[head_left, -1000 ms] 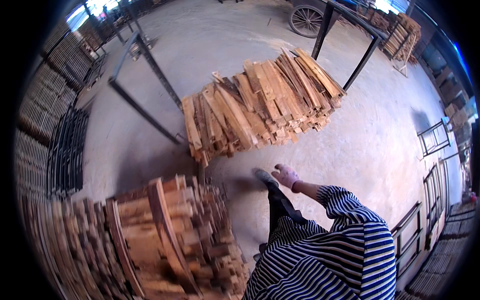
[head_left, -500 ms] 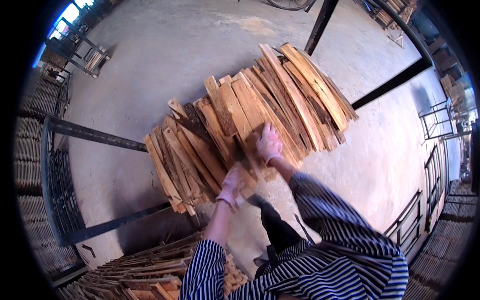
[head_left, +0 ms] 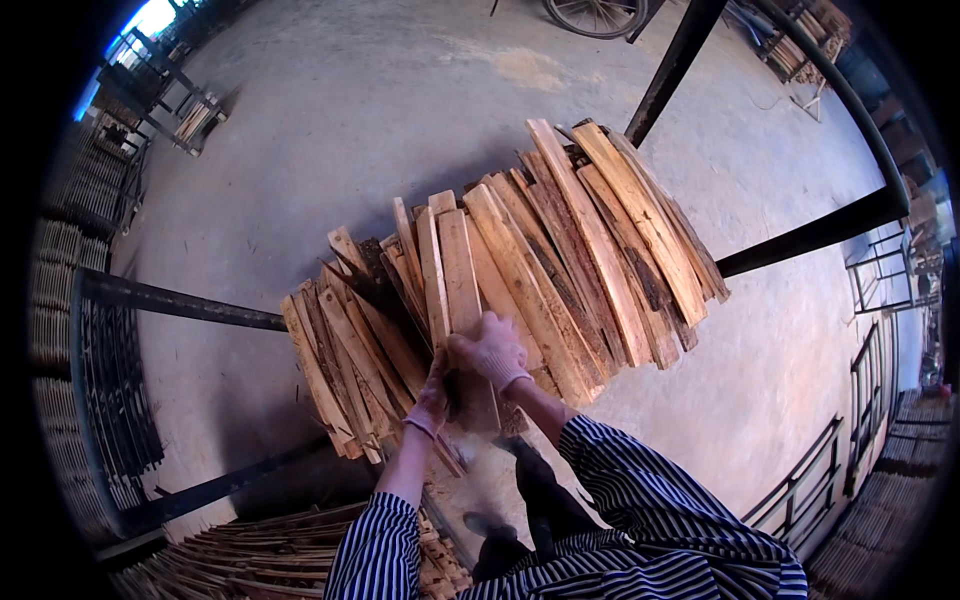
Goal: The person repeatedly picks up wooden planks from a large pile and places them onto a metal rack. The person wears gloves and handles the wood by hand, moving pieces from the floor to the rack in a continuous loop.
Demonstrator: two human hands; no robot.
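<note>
A long row of rough wooden slats, some with bark on their edges, leans across the middle of the view. At its near side, my right hand, in a pale pink glove, is closed over a light slat. My left hand, gloved alike, sits lower and just to the left, its fingers wrapped round the near part of a narrow slat. The two hands almost touch. Their far fingers are partly hidden by the wood and slightly blurred.
Dark metal bars of a frame reach out on both sides of the slats. More stacked wood lies at the lower left, near my legs. A bicycle wheel stands at the far edge. Racks line the left side.
My right hand has moved down and left, close to my left hand, and now grips a slat. My left hand has shifted slightly left and down. The slats between them have changed position.
</note>
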